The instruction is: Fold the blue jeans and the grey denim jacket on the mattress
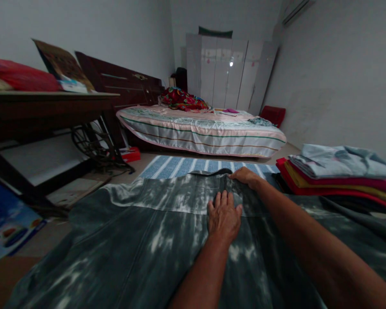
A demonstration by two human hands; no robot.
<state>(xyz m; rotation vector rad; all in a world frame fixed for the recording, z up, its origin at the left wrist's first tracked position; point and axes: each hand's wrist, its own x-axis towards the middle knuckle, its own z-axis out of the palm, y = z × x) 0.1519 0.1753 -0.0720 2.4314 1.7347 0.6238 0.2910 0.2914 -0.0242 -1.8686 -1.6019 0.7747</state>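
Observation:
A dark grey-green tie-dyed shirt (176,231) lies spread out in front of me, back panel up, with its collar (209,172) at the far edge. My left hand (224,214) rests palm down on the upper back just below the collar, fingers stretched out. At the right end of the collar, my right hand (247,177) has its fingertips closed on the cloth; its thumb is mostly hidden. Under the far edge of the shirt shows a blue and white striped cloth (180,165).
A stack of folded clothes (337,174) sits to the right, beside the shirt. On the left stand a sewing machine table (51,105) with an iron treadle and a blue printed box (8,223). A bed (202,135) and a wardrobe (223,73) are farther back.

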